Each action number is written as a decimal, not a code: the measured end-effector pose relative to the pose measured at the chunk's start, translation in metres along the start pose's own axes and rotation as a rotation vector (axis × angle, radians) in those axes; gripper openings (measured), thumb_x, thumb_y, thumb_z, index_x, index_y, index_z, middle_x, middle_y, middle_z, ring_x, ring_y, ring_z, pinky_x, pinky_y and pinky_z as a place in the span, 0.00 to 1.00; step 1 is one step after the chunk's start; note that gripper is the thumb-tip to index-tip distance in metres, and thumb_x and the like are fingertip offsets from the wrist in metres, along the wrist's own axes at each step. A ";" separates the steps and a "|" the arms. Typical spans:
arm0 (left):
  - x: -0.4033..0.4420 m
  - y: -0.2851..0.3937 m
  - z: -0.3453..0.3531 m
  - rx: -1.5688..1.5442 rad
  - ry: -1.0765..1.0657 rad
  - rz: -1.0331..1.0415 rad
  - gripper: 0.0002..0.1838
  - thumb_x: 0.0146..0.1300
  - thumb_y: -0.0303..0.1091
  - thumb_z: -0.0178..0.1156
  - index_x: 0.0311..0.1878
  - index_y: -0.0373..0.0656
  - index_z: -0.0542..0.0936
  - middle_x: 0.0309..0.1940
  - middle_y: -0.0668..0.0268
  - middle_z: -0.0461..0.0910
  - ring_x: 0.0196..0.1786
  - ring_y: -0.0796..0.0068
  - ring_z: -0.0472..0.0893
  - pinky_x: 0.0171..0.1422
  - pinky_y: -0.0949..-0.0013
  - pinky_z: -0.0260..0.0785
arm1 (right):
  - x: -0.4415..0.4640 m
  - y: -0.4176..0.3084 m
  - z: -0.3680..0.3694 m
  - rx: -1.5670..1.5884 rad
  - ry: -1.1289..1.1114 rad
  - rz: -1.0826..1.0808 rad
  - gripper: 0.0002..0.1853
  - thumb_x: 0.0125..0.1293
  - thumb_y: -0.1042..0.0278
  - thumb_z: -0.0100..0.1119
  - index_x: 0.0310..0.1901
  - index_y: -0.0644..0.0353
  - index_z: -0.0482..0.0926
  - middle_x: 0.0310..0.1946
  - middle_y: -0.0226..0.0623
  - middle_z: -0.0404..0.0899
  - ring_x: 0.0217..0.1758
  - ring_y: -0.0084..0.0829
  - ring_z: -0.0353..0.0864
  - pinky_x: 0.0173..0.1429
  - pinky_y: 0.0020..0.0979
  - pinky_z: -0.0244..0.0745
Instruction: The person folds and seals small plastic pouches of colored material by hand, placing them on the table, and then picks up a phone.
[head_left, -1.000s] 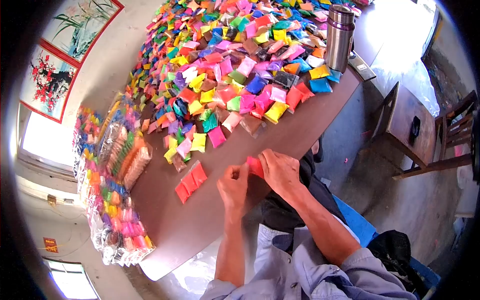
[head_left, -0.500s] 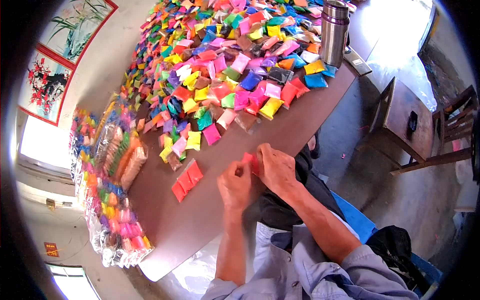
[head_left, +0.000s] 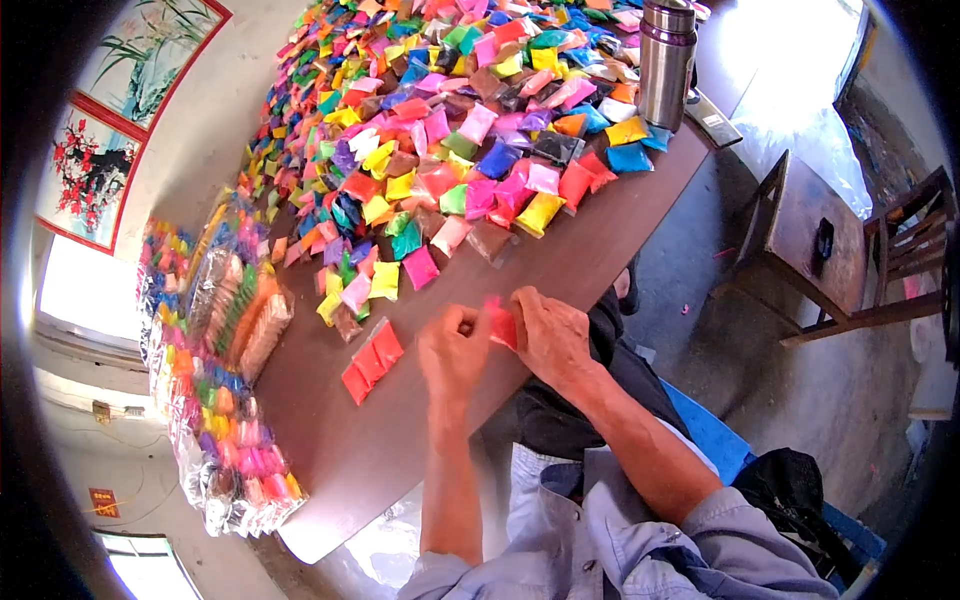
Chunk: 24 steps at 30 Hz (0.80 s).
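Note:
A small red packet (head_left: 504, 327) is pinched in the fingers of my right hand (head_left: 552, 335), above the table's near edge. Close to the packet's left side is my left hand (head_left: 450, 350), its thumb and forefinger curled together in a ring and blurred by motion. Whether those fingers grip the packet's edge or something small, I cannot make out. To the left, a clear bag holding red packets (head_left: 372, 362) lies flat on the brown table (head_left: 330, 440).
A large heap of colourful packets (head_left: 440, 130) covers the far side of the table. Bundled bags of packets (head_left: 240, 400) line the left edge. A steel flask (head_left: 667, 70) stands at the back right. A wooden stool (head_left: 800, 225) is beyond the table, on the right.
My left hand has shifted a little left, widening the gap between my hands and showing more of the red packet. The right hand has barely moved.

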<state>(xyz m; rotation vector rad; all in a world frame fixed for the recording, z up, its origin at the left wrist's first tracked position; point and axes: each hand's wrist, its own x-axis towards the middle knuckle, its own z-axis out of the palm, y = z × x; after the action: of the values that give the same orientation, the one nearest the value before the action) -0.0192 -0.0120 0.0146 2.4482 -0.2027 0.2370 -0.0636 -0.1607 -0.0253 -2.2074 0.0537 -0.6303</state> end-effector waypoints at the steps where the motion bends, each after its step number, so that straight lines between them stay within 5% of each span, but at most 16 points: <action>1: -0.006 0.005 0.002 -0.026 -0.021 0.051 0.09 0.63 0.32 0.71 0.35 0.34 0.86 0.25 0.56 0.86 0.28 0.74 0.85 0.35 0.65 0.76 | 0.000 -0.001 0.000 0.013 -0.026 0.000 0.10 0.66 0.71 0.65 0.44 0.58 0.73 0.35 0.46 0.84 0.41 0.50 0.87 0.41 0.47 0.79; 15: 0.025 -0.003 -0.008 0.120 -0.096 0.043 0.15 0.63 0.40 0.72 0.36 0.36 0.87 0.26 0.53 0.87 0.29 0.66 0.88 0.37 0.61 0.77 | -0.001 0.003 0.002 -0.018 0.035 -0.033 0.11 0.66 0.71 0.67 0.46 0.56 0.76 0.32 0.44 0.84 0.38 0.48 0.88 0.41 0.45 0.79; 17: 0.024 -0.001 -0.013 0.102 -0.116 -0.013 0.15 0.65 0.43 0.71 0.33 0.40 0.86 0.27 0.56 0.87 0.31 0.52 0.87 0.38 0.56 0.77 | -0.002 0.003 0.003 -0.017 0.053 -0.044 0.10 0.66 0.71 0.66 0.46 0.56 0.76 0.32 0.44 0.84 0.38 0.47 0.88 0.40 0.45 0.79; 24: -0.007 0.013 -0.003 -0.033 -0.118 0.030 0.12 0.65 0.40 0.73 0.35 0.40 0.86 0.26 0.57 0.85 0.28 0.58 0.86 0.36 0.59 0.76 | 0.000 -0.002 -0.002 0.026 0.009 -0.002 0.08 0.66 0.75 0.66 0.43 0.56 0.77 0.32 0.42 0.84 0.36 0.46 0.87 0.38 0.44 0.78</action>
<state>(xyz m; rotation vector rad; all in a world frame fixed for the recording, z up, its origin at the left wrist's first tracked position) -0.0289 -0.0196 0.0229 2.4299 -0.2924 0.1010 -0.0647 -0.1610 -0.0230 -2.1795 0.0478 -0.6385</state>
